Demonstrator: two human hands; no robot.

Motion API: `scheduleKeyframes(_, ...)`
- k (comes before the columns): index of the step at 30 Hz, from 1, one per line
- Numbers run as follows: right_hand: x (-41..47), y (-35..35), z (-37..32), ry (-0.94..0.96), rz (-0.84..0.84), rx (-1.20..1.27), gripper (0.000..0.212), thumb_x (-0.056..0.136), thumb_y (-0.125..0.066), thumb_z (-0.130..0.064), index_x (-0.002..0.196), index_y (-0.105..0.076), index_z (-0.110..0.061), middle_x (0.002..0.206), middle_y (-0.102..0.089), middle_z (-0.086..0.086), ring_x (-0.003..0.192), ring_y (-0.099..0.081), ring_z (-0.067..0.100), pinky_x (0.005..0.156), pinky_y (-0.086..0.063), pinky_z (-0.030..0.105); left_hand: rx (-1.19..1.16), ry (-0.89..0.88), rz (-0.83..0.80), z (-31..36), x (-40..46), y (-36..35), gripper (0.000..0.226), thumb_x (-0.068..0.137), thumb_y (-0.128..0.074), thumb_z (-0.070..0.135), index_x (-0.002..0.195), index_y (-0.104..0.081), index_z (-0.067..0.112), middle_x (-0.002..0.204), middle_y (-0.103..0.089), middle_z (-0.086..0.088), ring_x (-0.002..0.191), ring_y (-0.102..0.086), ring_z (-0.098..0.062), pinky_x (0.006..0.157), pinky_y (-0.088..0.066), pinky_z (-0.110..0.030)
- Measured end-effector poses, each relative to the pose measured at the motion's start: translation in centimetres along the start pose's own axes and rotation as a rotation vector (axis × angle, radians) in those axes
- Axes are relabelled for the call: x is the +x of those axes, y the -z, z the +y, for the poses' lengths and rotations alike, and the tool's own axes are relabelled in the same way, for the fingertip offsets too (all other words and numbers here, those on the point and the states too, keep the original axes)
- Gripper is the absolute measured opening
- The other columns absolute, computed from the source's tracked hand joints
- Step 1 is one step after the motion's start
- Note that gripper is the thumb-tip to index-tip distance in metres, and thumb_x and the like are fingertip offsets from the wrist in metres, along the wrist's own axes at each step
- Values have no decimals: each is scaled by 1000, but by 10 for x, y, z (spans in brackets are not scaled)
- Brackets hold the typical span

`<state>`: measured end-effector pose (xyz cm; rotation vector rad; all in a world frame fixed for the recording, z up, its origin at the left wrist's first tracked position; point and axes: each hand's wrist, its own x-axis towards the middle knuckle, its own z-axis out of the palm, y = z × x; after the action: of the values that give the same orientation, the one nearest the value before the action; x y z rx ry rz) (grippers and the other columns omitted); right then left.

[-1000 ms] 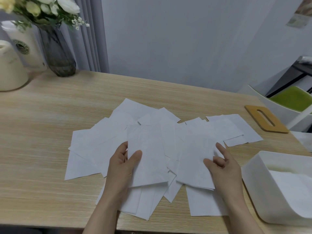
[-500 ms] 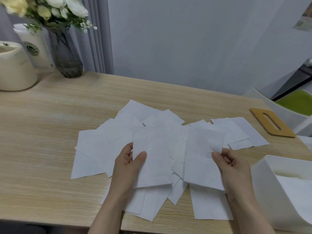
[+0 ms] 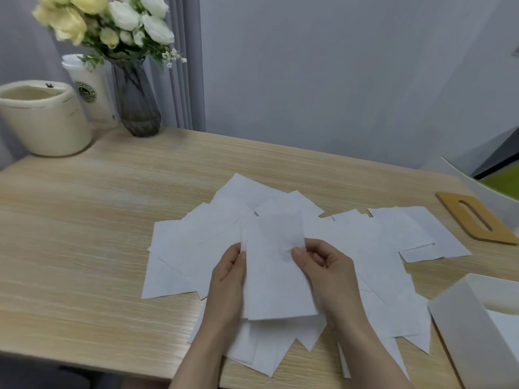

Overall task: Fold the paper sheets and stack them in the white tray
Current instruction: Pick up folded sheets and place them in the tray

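Note:
Several white paper sheets (image 3: 373,248) lie fanned out and overlapping across the wooden table (image 3: 84,248). Both my hands hold white paper (image 3: 275,282) just above the pile, near the table's front edge; it looks like two sheets overlapped. My left hand (image 3: 227,284) grips its left edge, fingers hidden behind the paper. My right hand (image 3: 328,270) pinches the right edge with the thumb on top. The white tray (image 3: 460,332) stands at the front right corner, with white paper inside it.
A cream pot (image 3: 45,119), a white cup (image 3: 90,91) and a grey glass vase of flowers (image 3: 137,105) stand at the table's back left. A flat wooden piece with a slot (image 3: 474,217) lies at the right edge. A green-seated chair (image 3: 502,181) is beyond.
My right hand has carried its sheet leftward onto the one in my left hand, so both hands now meet on the same paper. The camera has turned left.

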<state>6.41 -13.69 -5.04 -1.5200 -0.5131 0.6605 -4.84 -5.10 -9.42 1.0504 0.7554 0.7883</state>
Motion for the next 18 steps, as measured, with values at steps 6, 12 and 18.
scheduleKeyframes(6,-2,-3,3,5,30,-89,10,85,-69,-7,90,-72,-15,80,-75,6,74,-70,17,66,-53,27,-20,8,21,5,-3,-2,23,102,-47,19,103,-70,17,99,-75,-2,92,-70,-15,82,-54,-31)
scheduleKeyframes(12,-1,-9,5,12,61,-97,11,85,-68,-9,89,-72,-17,82,-75,5,80,-71,22,73,-54,35,-37,12,-4,8,-4,-2,20,100,-50,20,102,-70,16,97,-75,-1,87,-70,-11,73,-53,-24)
scheduleKeyframes(18,0,-10,6,11,56,-99,10,86,-68,-10,90,-72,-18,81,-75,5,77,-70,19,68,-54,30,-26,-3,-11,8,-4,-3,22,101,-49,21,104,-70,16,98,-75,2,91,-70,-10,74,-53,-22)
